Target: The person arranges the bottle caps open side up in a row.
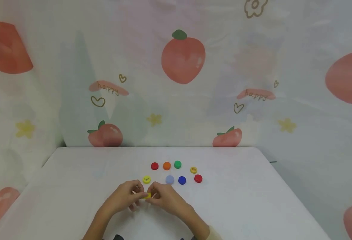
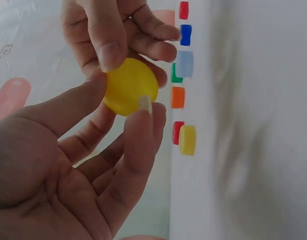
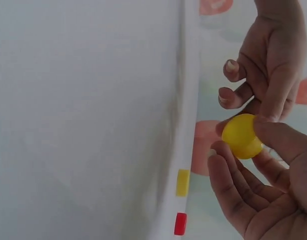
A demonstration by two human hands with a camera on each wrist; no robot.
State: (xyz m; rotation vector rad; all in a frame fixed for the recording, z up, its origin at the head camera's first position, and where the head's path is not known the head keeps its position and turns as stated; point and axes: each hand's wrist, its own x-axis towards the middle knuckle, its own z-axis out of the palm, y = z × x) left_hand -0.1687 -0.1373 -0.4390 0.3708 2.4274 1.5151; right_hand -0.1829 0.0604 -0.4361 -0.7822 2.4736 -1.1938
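A round yellow bottle cap is held up between both hands in front of the body. My left hand pinches it from the left, thumb and finger at its edge, as the left wrist view shows with the cap face on. From the other side my right hand grips the same cap between thumb and fingers. Just beyond the hands lie a second yellow cap with dark marks on top and a light blue cap.
More caps lie on the white table: red, orange and green in the back row, a printed yellow one, dark blue and another red. A fruit-patterned cloth hangs behind.
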